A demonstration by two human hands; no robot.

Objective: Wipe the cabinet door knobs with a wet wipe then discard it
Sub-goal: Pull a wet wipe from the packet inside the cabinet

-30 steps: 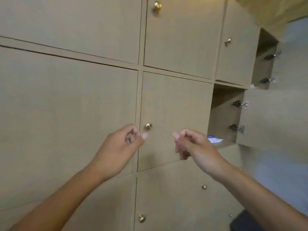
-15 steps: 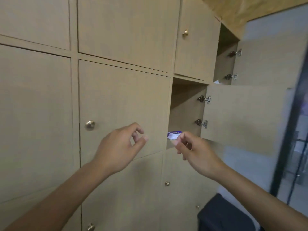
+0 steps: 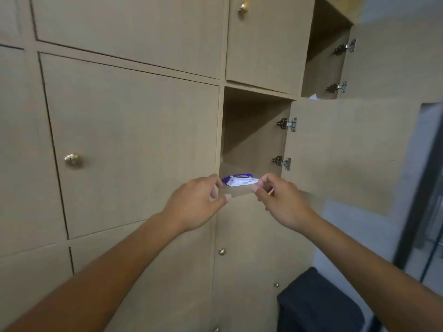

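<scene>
Cabinet wall (image 3: pixel 134 140) fills the view: tan wood-grain doors in a grid, thin dark gaps between panels. One open compartment (image 3: pixel 254 130) sits centre-right, its door (image 3: pixel 347 152) swung out to the right on two metal hinges (image 3: pixel 287 123). A second compartment above and to the right is also open. Dark bin-like object (image 3: pixel 318 303) at lower right, below the open door; can't tell what it is.

Both forearms reach up and forward from the bottom corners, converging at the front lip of the open compartment.

Left hand (image 3: pixel 194 204): back of hand toward camera, fingers curled, thumb and index close together but not closed. Tips are right at the left end of the wipes pack; contact unclear, so I can't tell if it has hold of it.

Right hand (image 3: pixel 280 202): fingers curled in, thumb and index at the right end of the pack. Looks like a pinch, but the contact point is hidden, so can't confirm.

Clearance: compartment mouth is open above the pack, door edge just right of the right hand, left frame post just above the left hand.

Wipes pack (image 3: pixel 240 180): small, flat, white with purple/blue print, lying on the compartment floor at the front edge, between the two hands.

Knobs: round brass knob (image 3: pixel 72 159) on the big door to the left, well apart from the hands; another (image 3: pixel 242 7) on the upper door; small one (image 3: pixel 222 251) on the door below.
</scene>
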